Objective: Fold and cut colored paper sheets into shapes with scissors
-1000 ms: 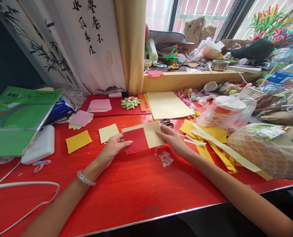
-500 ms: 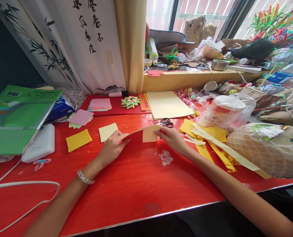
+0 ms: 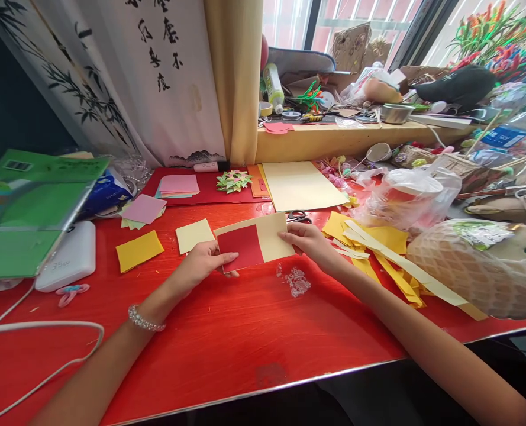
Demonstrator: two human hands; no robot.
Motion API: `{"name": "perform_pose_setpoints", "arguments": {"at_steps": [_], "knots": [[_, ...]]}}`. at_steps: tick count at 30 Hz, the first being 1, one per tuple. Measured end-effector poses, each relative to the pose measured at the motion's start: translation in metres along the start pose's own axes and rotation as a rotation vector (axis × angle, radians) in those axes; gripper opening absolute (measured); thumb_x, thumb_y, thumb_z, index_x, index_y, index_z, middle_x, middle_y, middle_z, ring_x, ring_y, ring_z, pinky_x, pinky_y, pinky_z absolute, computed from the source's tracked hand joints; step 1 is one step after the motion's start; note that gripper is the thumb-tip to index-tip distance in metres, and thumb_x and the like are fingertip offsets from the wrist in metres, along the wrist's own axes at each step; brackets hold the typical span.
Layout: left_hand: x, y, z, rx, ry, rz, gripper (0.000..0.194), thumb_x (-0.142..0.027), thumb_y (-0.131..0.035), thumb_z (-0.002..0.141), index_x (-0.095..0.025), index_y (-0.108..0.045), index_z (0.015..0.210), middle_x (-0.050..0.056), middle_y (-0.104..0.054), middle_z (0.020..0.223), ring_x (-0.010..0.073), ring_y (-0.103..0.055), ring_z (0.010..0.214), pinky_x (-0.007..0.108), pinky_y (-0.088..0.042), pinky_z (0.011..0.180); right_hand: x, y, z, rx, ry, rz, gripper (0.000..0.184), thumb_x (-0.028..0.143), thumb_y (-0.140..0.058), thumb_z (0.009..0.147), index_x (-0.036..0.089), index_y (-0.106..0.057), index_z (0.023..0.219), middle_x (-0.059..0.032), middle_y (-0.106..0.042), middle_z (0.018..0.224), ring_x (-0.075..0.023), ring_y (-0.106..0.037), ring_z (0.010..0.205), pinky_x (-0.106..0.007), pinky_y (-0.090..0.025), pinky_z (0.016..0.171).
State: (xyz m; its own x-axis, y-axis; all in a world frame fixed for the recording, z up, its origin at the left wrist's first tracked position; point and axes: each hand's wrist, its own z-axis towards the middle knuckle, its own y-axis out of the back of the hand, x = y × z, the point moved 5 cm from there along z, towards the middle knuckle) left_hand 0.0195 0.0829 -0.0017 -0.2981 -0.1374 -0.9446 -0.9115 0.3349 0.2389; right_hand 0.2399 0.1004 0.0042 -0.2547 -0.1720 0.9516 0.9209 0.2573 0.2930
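A pale yellow strip of paper (image 3: 277, 239) is held up over the table, with a red paper rectangle (image 3: 241, 247) lying flat against its left part. My left hand (image 3: 205, 261) pinches both papers at the left edge, thumb in front and fingers behind. At the right end, my right hand (image 3: 306, 239) grips the yellow strip between thumb and fingers. Just behind that hand lie black-handled scissors (image 3: 300, 217), partly hidden. A small pale yellow stack of paper (image 3: 194, 235) and a deeper yellow stack (image 3: 139, 251) rest to the left.
Yellow paper offcuts (image 3: 391, 260) and a netted round fruit (image 3: 480, 269) are at the right. Behind stand a bagged cup (image 3: 413, 186), a large cream sheet (image 3: 302, 186) and a folded-paper ornament (image 3: 234, 181). A white power bank (image 3: 67, 257) and cable (image 3: 41, 323) occupy the left.
The paper was tilted and bowed half a second ago; now its face is turned toward me again, nearly flat. Both hands have kept hold of it.
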Motion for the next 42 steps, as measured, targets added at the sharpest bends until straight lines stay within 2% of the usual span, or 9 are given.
{"name": "perform_pose_setpoints", "arguments": {"at_steps": [6,11,16,20,24,27,30,35,42], "knots": [[-0.003,0.001,-0.002,-0.041,0.004,-0.068,0.027,-0.039,-0.071,0.065,-0.015,-0.057,0.066,0.0,-0.062,0.059,0.0208,-0.067,0.062,0.028,-0.046,0.06,0.002,0.001,0.0,-0.029,-0.001,-0.026,0.028,0.042,-0.049,0.084,0.016,-0.058,0.08,0.0014,-0.049,0.063,-0.0087,-0.041,0.052,-0.023,-0.032,0.05],[-0.003,0.009,0.0,-0.159,-0.041,-0.062,0.026,-0.038,-0.072,0.063,-0.016,-0.059,0.06,0.002,-0.065,0.059,0.0198,-0.065,0.062,0.028,-0.047,0.06,0.001,0.03,0.007,-0.313,0.174,-0.54,0.021,0.029,-0.045,0.087,0.017,-0.061,0.094,-0.0078,-0.064,0.094,-0.0195,-0.056,0.086,-0.032,-0.041,0.077],[-0.001,0.017,0.001,-0.275,-0.035,-0.041,0.026,-0.04,-0.072,0.061,-0.015,-0.065,0.064,0.005,-0.067,0.065,0.0163,-0.06,0.063,0.025,-0.044,0.055,-0.021,0.042,0.018,-0.234,0.186,-0.895,0.032,0.026,-0.051,0.084,0.013,-0.056,0.113,-0.0143,-0.058,0.114,-0.0259,-0.049,0.108,-0.038,-0.038,0.092],[-0.001,0.017,-0.001,-0.29,0.005,-0.048,0.032,-0.043,-0.072,0.061,-0.013,-0.067,0.073,0.008,-0.069,0.073,0.0181,-0.061,0.066,0.023,-0.04,0.048,-0.03,0.048,0.023,-0.239,0.154,-0.924,0.03,0.021,-0.041,0.088,0.011,-0.061,0.108,-0.0135,-0.061,0.111,-0.0238,-0.053,0.103,-0.035,-0.039,0.09],[-0.002,0.017,-0.002,-0.278,-0.009,-0.083,0.034,-0.042,-0.073,0.06,-0.012,-0.068,0.076,0.008,-0.069,0.075,0.0178,-0.062,0.067,0.023,-0.041,0.05,-0.031,0.058,0.026,-0.244,0.083,-0.945,0.028,0.017,-0.047,0.084,0.011,-0.062,0.106,-0.0133,-0.063,0.108,-0.0239,-0.055,0.099,-0.032,-0.039,0.086],[-0.003,0.016,-0.002,-0.268,-0.019,-0.098,0.033,-0.041,-0.073,0.061,-0.012,-0.068,0.077,0.008,-0.069,0.076,0.0173,-0.062,0.067,0.025,-0.045,0.053,-0.029,0.067,0.026,-0.184,0.0,-0.972,0.019,0.025,-0.054,0.08,0.014,-0.066,0.09,-0.0103,-0.066,0.093,-0.023,-0.058,0.088,-0.029,-0.039,0.073],[-0.006,0.014,-0.002,-0.25,-0.047,-0.142,0.028,-0.037,-0.073,0.062,-0.013,-0.068,0.077,0.006,-0.07,0.074,0.0165,-0.063,0.065,0.026,-0.048,0.059,-0.026,0.074,0.021,-0.148,-0.125,-0.929,0.016,0.032,-0.059,0.074,0.016,-0.062,0.074,-0.0065,-0.065,0.075,-0.0194,-0.058,0.07,-0.026,-0.036,0.059],[-0.013,0.017,-0.004,-0.257,-0.105,-0.177,0.019,-0.031,-0.073,0.064,-0.013,-0.066,0.065,0.004,-0.067,0.061,0.0172,-0.064,0.06,0.028,-0.051,0.062,-0.016,0.062,0.011,-0.139,-0.177,-0.609,0.024,0.034,-0.062,0.07,0.017,-0.052,0.083,-0.0039,-0.065,0.073,-0.0155,-0.056,0.062,-0.024,-0.035,0.052],[-0.017,0.029,-0.009,-0.417,-0.224,-0.369,0.023,-0.03,-0.071,0.066,-0.01,-0.064,0.074,0.005,-0.069,0.07,0.0182,-0.066,0.064,0.03,-0.053,0.064,0.012,0.026,0.002,0.033,-0.03,-0.042,0.033,0.032,-0.058,0.076,0.019,-0.048,0.105,-0.0038,-0.064,0.078,-0.0125,-0.055,0.066,-0.019,-0.036,0.044]]}}
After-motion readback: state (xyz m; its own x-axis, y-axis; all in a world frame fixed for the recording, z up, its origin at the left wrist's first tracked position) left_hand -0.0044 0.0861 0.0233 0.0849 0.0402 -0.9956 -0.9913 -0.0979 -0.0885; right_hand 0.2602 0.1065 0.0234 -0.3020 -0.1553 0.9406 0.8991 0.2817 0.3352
